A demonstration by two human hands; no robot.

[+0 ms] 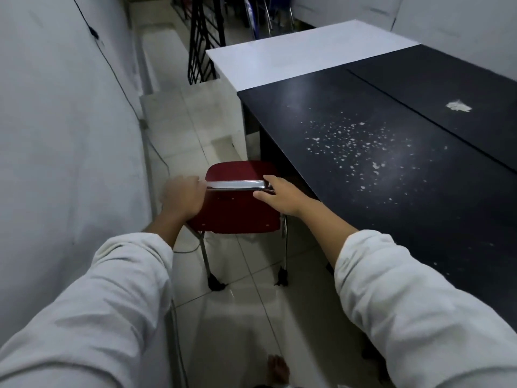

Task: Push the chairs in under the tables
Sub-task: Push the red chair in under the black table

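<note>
A pale tiled floor [195, 127] carries a red chair [237, 217] on chrome legs with dark feet, just beside a black surface [363, 191]. White flecks and a torn white scrap [458, 105] lie on the black top. A white surface [293, 54] butts against its far end. A thin cable [161, 155] trails along the floor by the wall.

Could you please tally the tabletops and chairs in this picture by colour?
Black tabletops: 2, the near one and the far one
White tabletop: 1
Red chair: 1
Blue chair in the background: 1
Total: 5
</note>
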